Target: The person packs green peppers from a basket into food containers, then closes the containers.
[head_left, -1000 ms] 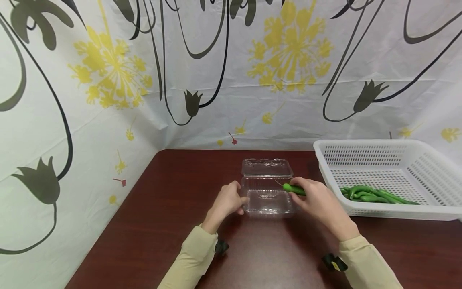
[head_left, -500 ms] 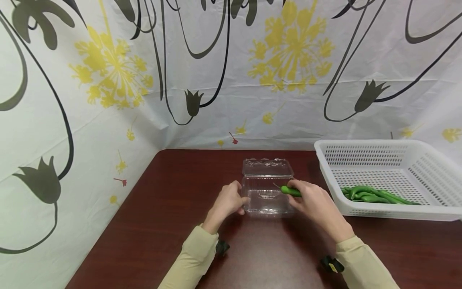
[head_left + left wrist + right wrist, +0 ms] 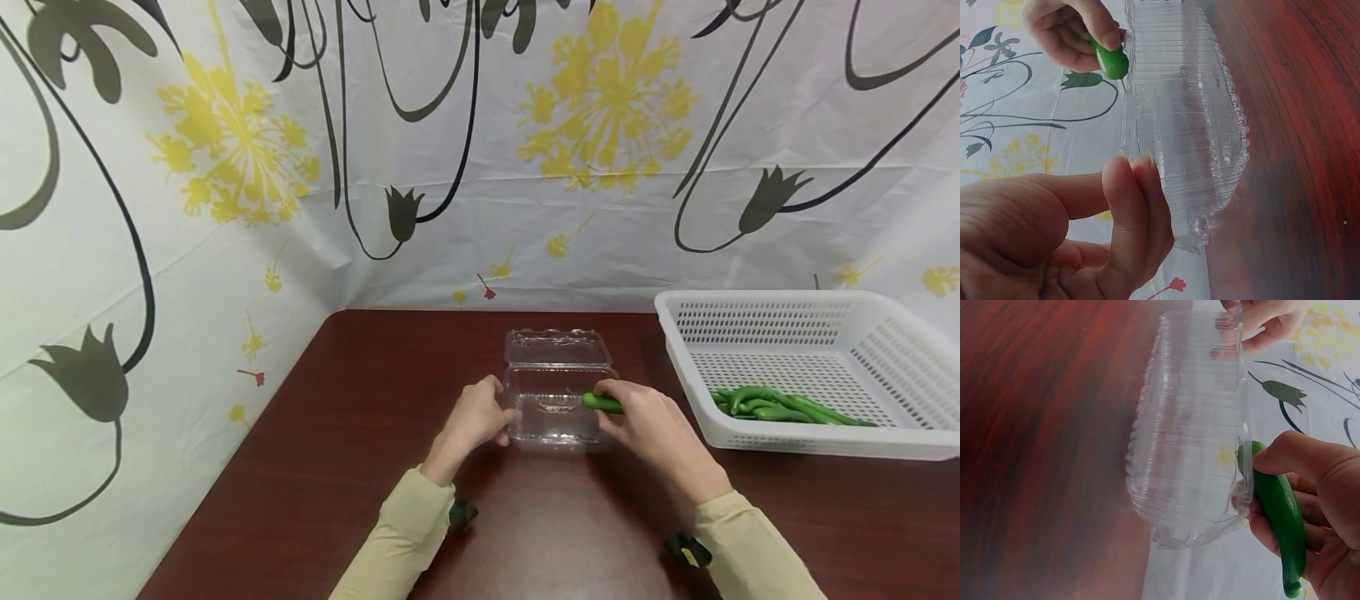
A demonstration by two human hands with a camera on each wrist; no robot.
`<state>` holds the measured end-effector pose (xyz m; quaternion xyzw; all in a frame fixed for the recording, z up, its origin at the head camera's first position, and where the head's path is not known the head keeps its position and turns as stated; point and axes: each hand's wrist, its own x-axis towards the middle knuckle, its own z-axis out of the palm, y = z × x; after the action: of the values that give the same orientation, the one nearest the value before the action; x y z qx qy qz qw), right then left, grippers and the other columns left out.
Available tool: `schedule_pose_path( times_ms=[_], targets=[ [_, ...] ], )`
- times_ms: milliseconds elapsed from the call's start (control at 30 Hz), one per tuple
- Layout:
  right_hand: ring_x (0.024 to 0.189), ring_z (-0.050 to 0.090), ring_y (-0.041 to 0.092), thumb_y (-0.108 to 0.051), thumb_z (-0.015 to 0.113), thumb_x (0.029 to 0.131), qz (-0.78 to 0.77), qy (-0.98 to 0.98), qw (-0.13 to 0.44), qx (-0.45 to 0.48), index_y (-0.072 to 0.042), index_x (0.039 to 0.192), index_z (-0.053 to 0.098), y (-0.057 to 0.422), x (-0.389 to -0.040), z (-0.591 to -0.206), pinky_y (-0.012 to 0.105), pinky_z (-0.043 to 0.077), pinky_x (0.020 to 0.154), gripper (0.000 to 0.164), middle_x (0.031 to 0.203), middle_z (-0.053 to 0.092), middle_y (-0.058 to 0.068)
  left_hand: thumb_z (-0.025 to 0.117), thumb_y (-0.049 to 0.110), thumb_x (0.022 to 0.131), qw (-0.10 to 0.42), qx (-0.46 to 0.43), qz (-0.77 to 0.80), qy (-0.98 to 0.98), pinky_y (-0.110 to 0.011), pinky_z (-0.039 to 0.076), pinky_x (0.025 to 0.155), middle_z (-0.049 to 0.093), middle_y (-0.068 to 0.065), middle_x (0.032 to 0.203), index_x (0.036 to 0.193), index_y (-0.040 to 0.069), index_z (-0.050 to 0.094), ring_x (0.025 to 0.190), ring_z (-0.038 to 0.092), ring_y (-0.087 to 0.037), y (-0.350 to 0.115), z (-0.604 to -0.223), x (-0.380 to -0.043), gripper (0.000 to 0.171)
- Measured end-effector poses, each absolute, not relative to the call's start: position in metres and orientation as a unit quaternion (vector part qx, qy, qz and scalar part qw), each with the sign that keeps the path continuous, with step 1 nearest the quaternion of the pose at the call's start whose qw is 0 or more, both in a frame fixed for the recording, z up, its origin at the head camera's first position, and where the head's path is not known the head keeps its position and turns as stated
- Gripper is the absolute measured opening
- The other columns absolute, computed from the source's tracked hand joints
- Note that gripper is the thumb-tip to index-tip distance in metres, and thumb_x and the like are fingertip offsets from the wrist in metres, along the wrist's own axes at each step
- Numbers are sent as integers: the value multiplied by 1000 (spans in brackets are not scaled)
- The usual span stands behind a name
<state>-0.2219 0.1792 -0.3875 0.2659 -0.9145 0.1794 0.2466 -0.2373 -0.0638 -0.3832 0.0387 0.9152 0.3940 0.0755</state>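
A clear plastic clamshell container (image 3: 551,421) stands on the table with its lid (image 3: 558,347) tipped back on the far side. My left hand (image 3: 472,417) pinches its left rim between thumb and fingers; in the left wrist view the fingertips (image 3: 1124,164) meet right at that rim. My right hand (image 3: 648,421) holds a green chili pepper (image 3: 602,403) over the container's right edge, stem end pointing left. The right wrist view shows the thumb pressed on the pepper (image 3: 1279,509) near its stem end, the body lying along the curled fingers.
At the right stands a white perforated plastic basket (image 3: 795,304), with several green chili peppers (image 3: 780,406) heaped at its near left. The dark red-brown table (image 3: 375,400) meets a flower-patterned sheet (image 3: 465,167) at the back and left.
My right hand has shifted slightly left and down with the chili pepper, bringing it further over the container. The left hand stays at the left rim.
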Motion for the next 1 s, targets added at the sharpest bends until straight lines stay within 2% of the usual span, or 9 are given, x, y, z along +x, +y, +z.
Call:
schedule_pose_path(
  times_ms=[233, 467, 567, 1000],
  targets=[
    [61, 55, 12, -12, 71, 71, 182, -920, 234, 255, -14, 92, 62, 178, -222, -392, 36, 46, 53, 23, 77, 62, -4, 70, 18, 81, 73, 40, 390, 917, -32, 48, 83, 59, -3, 53, 120, -3, 48, 43, 61, -14, -63, -385, -238, 50],
    [61, 58, 13, -13, 72, 71, 188, -919, 238, 250, -14, 91, 61, 175, -223, -393, 37, 47, 52, 23, 78, 64, -2, 71, 15, 80, 74, 43, 402, 912, -24, 51, 69, 60, -3, 54, 120, -5, 47, 40, 58, -11, -64, -386, -239, 50],
    [63, 58, 14, -12, 72, 72, 193, -919, 235, 252, -12, 93, 60, 173, -223, -394, 37, 47, 53, 24, 79, 64, -1, 71, 15, 80, 74, 43, 403, 911, -24, 51, 68, 60, -4, 55, 120, -5, 47, 39, 58, -10, -64, -386, -240, 51],
    [69, 61, 17, -8, 71, 71, 198, -914, 224, 274, -7, 98, 60, 172, -224, -399, 37, 50, 59, 29, 84, 64, 5, 71, 16, 80, 78, 36, 404, 911, -26, 51, 71, 61, -5, 56, 121, -4, 47, 40, 59, -11, -64, -386, -240, 51]
  ],
)
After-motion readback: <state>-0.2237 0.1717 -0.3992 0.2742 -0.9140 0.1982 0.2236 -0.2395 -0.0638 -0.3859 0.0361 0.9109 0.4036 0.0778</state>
